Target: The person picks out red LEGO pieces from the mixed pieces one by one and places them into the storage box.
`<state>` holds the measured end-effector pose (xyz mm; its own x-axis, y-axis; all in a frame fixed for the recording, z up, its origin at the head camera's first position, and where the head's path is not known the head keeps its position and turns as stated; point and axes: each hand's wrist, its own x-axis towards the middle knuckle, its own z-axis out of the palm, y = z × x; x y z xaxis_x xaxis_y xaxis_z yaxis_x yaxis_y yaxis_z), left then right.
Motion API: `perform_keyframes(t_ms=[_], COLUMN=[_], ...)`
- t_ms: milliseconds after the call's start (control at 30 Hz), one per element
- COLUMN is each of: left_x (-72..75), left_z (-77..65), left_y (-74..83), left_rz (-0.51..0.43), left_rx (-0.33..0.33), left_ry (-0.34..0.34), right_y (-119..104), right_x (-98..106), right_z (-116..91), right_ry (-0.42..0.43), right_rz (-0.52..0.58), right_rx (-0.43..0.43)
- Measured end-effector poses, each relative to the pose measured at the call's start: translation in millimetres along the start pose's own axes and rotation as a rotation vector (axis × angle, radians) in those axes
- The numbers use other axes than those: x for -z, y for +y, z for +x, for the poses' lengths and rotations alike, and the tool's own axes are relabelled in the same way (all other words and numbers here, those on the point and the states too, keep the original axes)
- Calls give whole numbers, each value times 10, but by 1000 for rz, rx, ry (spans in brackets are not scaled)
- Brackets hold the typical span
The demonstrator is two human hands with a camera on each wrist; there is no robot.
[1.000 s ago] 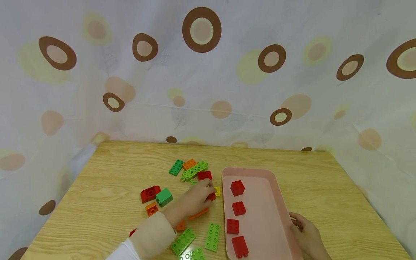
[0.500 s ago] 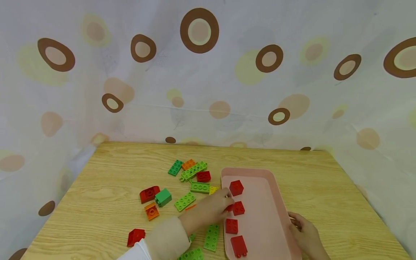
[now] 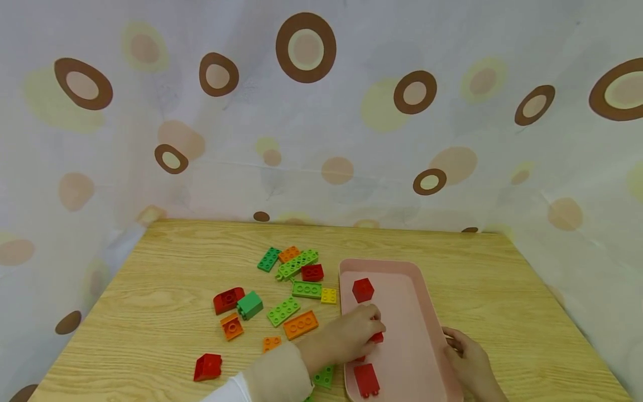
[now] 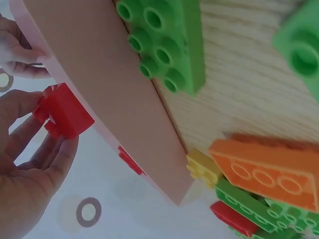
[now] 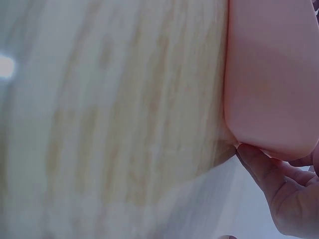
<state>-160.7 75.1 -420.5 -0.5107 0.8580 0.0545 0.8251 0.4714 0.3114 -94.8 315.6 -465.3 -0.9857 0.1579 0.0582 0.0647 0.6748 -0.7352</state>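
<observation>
Between the thumb and fingers of my left hand (image 3: 351, 335) is a red brick (image 4: 72, 112), held over the left part of a pink tray (image 3: 409, 335). Its studs face the palm in the left wrist view. Inside the tray, a red brick (image 3: 363, 290) lies toward the far end and a longer red brick (image 3: 366, 381) near the front; my hand partly covers others between them. My right hand (image 3: 469, 360) grips the tray's right edge, its fingertips (image 5: 247, 152) against the tray's outside in the right wrist view.
Loose bricks lie left of the tray: a yellow one (image 3: 329, 296), an orange one (image 3: 301, 325), a lime one (image 3: 283, 311), a green one (image 3: 250, 305), a red one (image 3: 208, 367) and several more. A spotted cloth (image 3: 336, 139) hangs behind the wooden table (image 3: 166, 268).
My left hand has carried the red brick rightward from the loose bricks, across the tray's left rim and over its inside. My right hand has stayed at the tray's edge.
</observation>
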Motion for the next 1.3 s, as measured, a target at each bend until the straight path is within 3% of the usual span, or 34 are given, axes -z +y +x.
perform_keyframes(t_ms=[367, 733, 1000, 1300], left_x=[-175, -389, -399, -388], left_z=[151, 175, 195, 198], left_y=[254, 304, 326, 336], left_rz=[5, 25, 104, 114], left_rx=[-47, -55, -47, -35], left_ry=[-89, -184, -213, -230], right_y=[-19, -26, -33, -33], right_x=[17, 6, 9, 13], right_z=[-1, 1, 1, 8], right_ry=[-53, -49, -42, -69], right_rz=[-32, -27, -21, -20], right_rx=[-44, -59, -63, -111])
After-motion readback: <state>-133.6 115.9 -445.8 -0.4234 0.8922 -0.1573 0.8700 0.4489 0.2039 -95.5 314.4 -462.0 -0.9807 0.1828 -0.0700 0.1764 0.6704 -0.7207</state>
